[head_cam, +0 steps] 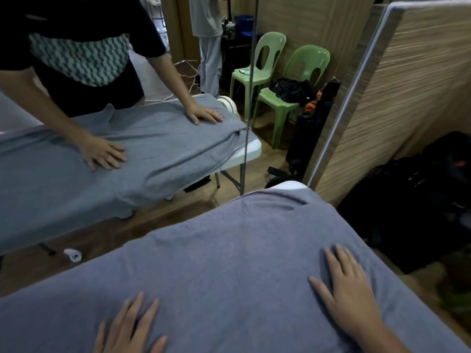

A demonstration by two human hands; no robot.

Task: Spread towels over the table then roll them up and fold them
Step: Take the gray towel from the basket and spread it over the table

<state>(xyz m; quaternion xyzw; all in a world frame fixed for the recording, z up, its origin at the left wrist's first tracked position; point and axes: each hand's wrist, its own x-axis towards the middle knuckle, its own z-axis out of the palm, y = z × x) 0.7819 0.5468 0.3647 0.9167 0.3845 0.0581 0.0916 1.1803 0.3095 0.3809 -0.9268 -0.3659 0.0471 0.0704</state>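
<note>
Pressing towel (229, 263), left hand (130, 327) half cropped

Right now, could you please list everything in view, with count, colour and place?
near towel: one, blue-grey, spread over the near table
near table: one, white corner showing at the far end
far towel: one, grey, draped over the far table
far table: one, white, beyond the aisle
other person's hands: two, flat on the far towel
fan: one, white, behind the far table
plastic chairs: two, green, along the back wall
dark clothing: one heap, black, on the nearer chair
black bags: several, floor at right
left hand: one, flat on the near towel, bottom edge
right hand: one, flat on the near towel, right side
</note>
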